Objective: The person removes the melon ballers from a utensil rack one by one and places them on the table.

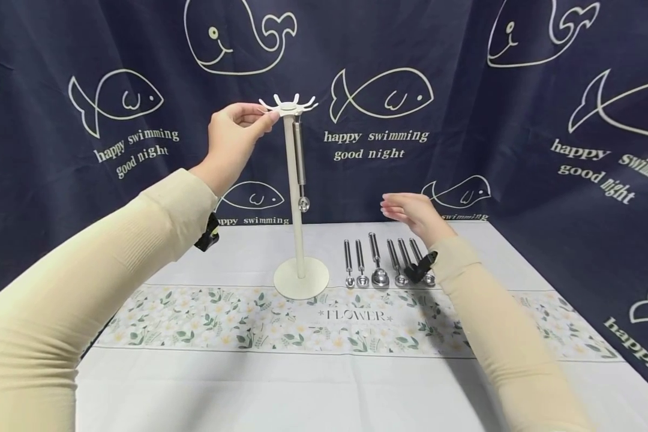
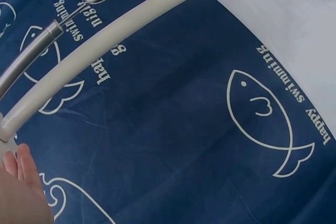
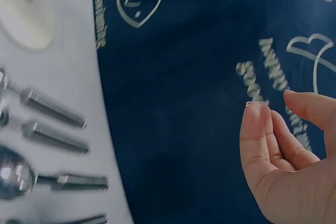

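My left hand (image 1: 236,141) pinches a prong at the top of a cream utensil stand (image 1: 296,198), which has a ring of upturned hooks and a round base. From one hook, on the post's right side, hangs a small metal scoop (image 1: 300,159); its shiny bowl and handle also show in the left wrist view. The right hand (image 1: 413,213) is raised above the table with nothing in it, fingers extended together and thumb apart in the right wrist view. Below and beside it lie several metal scoops in a row, among them a large scoop (image 1: 380,276).
A white table (image 1: 216,390) carries a floral runner (image 1: 194,318) marked FLOWER. Behind hangs a dark blue curtain (image 1: 324,48) with white fish and whale drawings. The right forearm and its black wrist strap (image 1: 422,268) partly cover the rightmost scoops.
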A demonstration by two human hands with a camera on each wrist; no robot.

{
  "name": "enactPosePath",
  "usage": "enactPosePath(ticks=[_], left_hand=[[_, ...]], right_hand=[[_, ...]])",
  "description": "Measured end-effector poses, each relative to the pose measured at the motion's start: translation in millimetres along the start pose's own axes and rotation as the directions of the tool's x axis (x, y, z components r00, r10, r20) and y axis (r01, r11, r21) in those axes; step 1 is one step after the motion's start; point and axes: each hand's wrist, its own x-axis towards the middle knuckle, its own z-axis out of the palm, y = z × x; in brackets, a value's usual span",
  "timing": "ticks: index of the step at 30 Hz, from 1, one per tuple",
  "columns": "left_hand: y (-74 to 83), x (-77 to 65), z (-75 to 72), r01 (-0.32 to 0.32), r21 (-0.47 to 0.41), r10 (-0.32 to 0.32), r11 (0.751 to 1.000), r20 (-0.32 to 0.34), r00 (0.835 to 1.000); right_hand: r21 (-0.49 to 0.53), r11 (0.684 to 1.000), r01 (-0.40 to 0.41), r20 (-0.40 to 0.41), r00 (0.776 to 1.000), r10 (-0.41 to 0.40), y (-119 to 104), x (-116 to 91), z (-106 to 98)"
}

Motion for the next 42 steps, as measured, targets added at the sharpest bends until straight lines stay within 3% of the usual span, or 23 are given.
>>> enactPosePath(ticks=[14, 22, 36, 42], left_hand=[[-1.4, -0.5, -0.1, 0.012, 0.003, -0.012, 1.000, -0.001, 1.000], [-2.1, -1.5, -0.8, 0.003, 0.027, -0.002, 1.000, -0.004, 1.000], [0.5, -2.6, 0.6, 0.001, 0.016, -0.001, 1.000, -0.019, 1.000], [-0.5, -2.3, 2.4, -0.008, 0.034, 0.008, 0.999, -0.018, 1.000]], right_hand=[[0.017, 0.999, 0.047, 0.064, 0.997, -0.048, -20.5, -5.6, 56.4], [-0.027, 0.997, 0.079, 0.125, 0.989, -0.075, -28.8, -4.4, 79.0], [-0.029, 0.983, 0.180, 0.271, 0.948, -0.166, -46.5, -14.5, 129.2], [-0.025, 0.985, 0.173, 0.322, 0.934, -0.156, -48.3, -18.1, 147.7]])
